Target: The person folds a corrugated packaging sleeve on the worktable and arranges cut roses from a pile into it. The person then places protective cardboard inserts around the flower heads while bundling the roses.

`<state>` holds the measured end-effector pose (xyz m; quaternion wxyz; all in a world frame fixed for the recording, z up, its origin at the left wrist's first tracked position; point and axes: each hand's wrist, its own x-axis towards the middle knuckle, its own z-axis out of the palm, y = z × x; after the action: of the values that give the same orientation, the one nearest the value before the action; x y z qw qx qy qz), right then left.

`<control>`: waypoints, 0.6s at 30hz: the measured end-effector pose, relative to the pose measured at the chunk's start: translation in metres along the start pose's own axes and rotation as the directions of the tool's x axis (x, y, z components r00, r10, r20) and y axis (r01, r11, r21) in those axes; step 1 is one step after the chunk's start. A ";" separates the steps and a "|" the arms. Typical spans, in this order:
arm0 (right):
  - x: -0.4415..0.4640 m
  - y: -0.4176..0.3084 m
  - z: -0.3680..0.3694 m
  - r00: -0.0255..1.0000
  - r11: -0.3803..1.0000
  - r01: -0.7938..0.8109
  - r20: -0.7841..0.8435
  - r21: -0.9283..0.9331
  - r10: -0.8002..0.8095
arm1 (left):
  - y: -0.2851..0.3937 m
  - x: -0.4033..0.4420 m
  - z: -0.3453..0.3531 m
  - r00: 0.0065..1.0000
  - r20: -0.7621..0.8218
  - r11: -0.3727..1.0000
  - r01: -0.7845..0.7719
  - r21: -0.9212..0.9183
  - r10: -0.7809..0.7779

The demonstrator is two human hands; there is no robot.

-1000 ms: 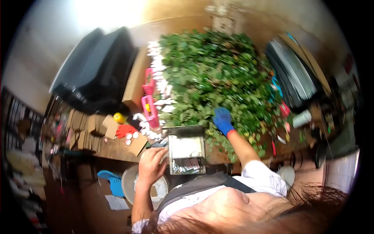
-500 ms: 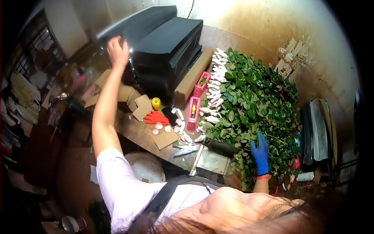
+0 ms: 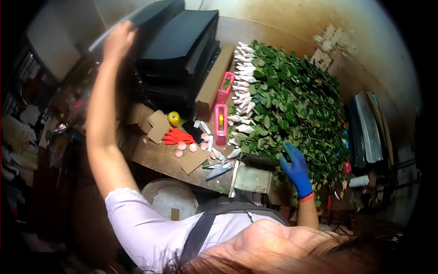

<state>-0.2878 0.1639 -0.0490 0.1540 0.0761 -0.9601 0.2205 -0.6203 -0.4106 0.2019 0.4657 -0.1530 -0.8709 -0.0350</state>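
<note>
My bare left hand (image 3: 119,42) is closed on the edge of a black sheet (image 3: 157,14), lifted partly off a tall stack of black sheets (image 3: 182,39). My right hand (image 3: 297,172), in a blue glove with a red cuff, is held with fingers apart at the near edge of a pile of leafy green stems (image 3: 292,100). Pale flower buds in white wraps (image 3: 244,80) line the left side of this pile. Beside the gloved hand is a metal box-like stand (image 3: 253,179) with a dark upright plate.
Two pink tape dispensers (image 3: 221,125), a yellow tape roll (image 3: 174,119), a red glove (image 3: 178,136), a phone (image 3: 193,132), cardboard pieces (image 3: 192,160) and scissors (image 3: 219,170) lie on the table. A white bucket (image 3: 169,198) stands below. Dark sheets (image 3: 365,130) lean at the right.
My left hand has moved up and left, drawing the black sheet's edge with it. My gloved right hand has shifted slightly left, nearer the metal stand. The view has turned a little.
</note>
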 end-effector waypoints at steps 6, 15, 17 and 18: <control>0.047 -0.089 -0.016 0.965 0.935 0.245 -0.162 0.256 -0.208 | 0.247 -0.055 -0.077 0.954 -0.155 0.807 -0.300 -0.508 0.257; 0.030 -0.035 -0.058 0.934 0.584 0.167 -0.318 0.794 0.166 | 0.415 -0.144 -0.095 0.758 -0.625 0.405 -0.639 -0.655 0.185; 0.006 -0.011 -0.087 0.878 0.588 0.174 -0.395 0.790 0.270 | 0.395 -0.140 -0.083 0.798 -0.590 0.671 -0.503 -0.545 0.119; -0.005 -0.001 -0.103 0.843 0.614 0.187 -0.446 0.767 0.301 | 0.382 -0.137 -0.077 0.840 -0.533 0.762 -0.409 -0.502 0.100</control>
<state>-0.2556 0.2093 0.0374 0.3580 0.0389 -0.6831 0.6354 -0.3728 -0.0948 0.1017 0.5921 -0.3990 -0.6424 -0.2785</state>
